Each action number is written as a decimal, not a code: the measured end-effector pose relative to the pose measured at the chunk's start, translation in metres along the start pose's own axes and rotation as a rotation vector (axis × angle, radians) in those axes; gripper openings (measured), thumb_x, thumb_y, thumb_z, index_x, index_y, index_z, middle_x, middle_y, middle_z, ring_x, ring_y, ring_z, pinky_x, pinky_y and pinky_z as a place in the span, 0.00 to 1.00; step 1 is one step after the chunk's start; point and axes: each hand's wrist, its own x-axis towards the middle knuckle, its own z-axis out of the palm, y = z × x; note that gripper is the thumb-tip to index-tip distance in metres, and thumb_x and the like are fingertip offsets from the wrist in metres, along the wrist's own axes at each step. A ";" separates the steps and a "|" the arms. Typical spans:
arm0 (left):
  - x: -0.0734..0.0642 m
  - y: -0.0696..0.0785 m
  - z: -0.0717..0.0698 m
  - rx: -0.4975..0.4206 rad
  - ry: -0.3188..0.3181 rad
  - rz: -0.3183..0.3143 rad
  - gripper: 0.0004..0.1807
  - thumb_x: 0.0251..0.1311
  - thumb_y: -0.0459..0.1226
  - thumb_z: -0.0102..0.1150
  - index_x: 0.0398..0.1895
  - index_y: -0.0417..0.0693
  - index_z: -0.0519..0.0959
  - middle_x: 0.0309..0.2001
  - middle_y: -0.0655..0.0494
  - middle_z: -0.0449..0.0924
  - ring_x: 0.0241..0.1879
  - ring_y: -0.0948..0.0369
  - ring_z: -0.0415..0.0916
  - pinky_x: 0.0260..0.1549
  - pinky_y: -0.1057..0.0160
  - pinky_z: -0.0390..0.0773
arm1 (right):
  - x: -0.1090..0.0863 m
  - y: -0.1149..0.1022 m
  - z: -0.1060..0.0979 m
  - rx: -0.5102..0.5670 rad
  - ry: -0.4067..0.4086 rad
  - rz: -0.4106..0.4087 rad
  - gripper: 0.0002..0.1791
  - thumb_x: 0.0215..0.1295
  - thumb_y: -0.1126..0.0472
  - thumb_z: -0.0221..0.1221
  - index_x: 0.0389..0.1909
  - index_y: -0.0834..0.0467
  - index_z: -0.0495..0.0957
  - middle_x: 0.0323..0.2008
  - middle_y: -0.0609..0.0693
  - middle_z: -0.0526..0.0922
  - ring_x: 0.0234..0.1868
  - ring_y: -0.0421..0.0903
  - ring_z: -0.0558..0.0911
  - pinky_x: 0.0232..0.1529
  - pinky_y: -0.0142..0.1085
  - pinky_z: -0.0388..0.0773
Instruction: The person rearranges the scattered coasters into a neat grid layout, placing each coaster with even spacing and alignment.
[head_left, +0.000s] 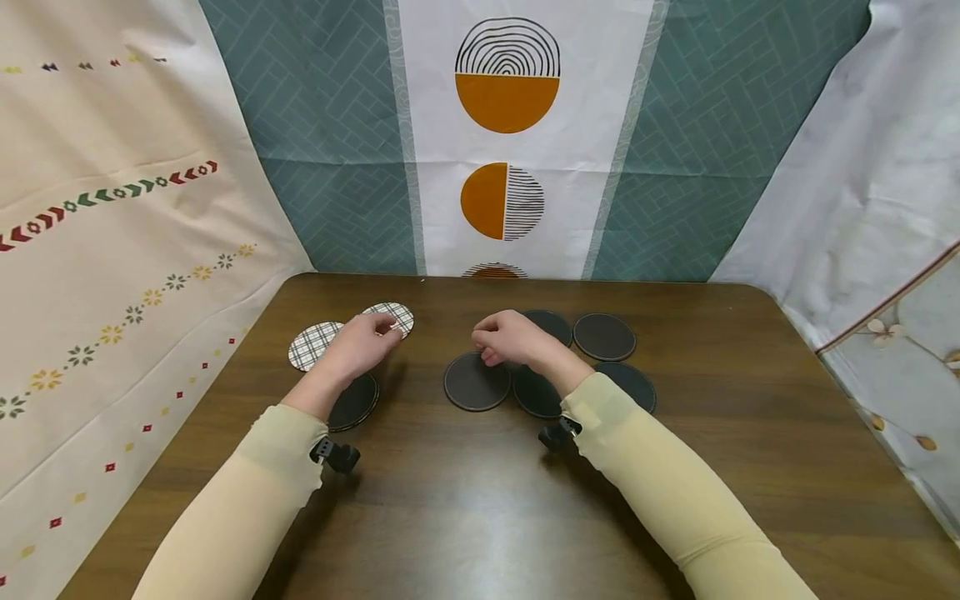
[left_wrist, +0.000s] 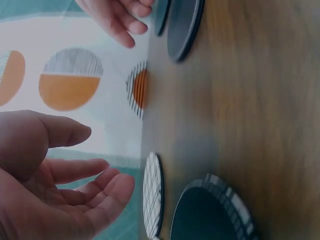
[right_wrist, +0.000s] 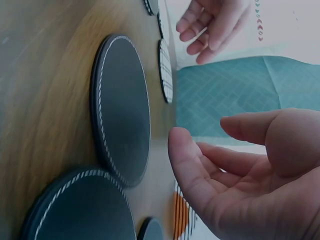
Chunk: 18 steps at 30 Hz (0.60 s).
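In the head view my left hand [head_left: 363, 343] hangs over the left group of round coasters, its fingers loosely bent. The left wrist view shows its thumb [left_wrist: 70, 131] apart from the fingers, with nothing between them. Below it are two white plaid coasters [head_left: 313, 347] and a dark coaster [head_left: 356, 403], which looks stacked at its edge. My right hand [head_left: 514, 340] hovers above a dark stitched coaster [head_left: 474, 387]. Thumb and fingers stand apart there too and hold nothing, as the right wrist view [right_wrist: 240, 170] shows.
Several more dark coasters lie close together on the right, among them one at the back [head_left: 604, 337] and one partly under the right sleeve [head_left: 628, 385]. The brown wooden table [head_left: 420, 517] meets a patterned cloth [head_left: 337, 200] at its back edge.
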 end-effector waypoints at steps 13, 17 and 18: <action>0.029 -0.025 -0.022 0.142 0.054 0.004 0.26 0.72 0.40 0.45 0.66 0.30 0.72 0.61 0.33 0.74 0.61 0.40 0.71 0.60 0.41 0.68 | 0.028 -0.014 0.028 0.116 -0.038 -0.004 0.25 0.76 0.62 0.52 0.68 0.70 0.68 0.60 0.67 0.77 0.50 0.59 0.84 0.47 0.41 0.83; 0.036 -0.027 -0.024 0.149 0.030 -0.017 0.27 0.73 0.41 0.45 0.66 0.30 0.71 0.63 0.32 0.72 0.63 0.39 0.69 0.62 0.41 0.67 | 0.034 -0.018 0.035 0.155 -0.051 0.004 0.25 0.75 0.63 0.52 0.68 0.71 0.68 0.60 0.68 0.76 0.51 0.61 0.83 0.48 0.43 0.83; 0.038 -0.027 -0.024 0.148 0.021 -0.022 0.27 0.73 0.41 0.44 0.67 0.30 0.70 0.64 0.32 0.72 0.63 0.39 0.68 0.62 0.40 0.66 | 0.035 -0.018 0.036 0.162 -0.052 0.004 0.24 0.75 0.64 0.52 0.68 0.71 0.69 0.59 0.69 0.76 0.51 0.61 0.83 0.48 0.43 0.83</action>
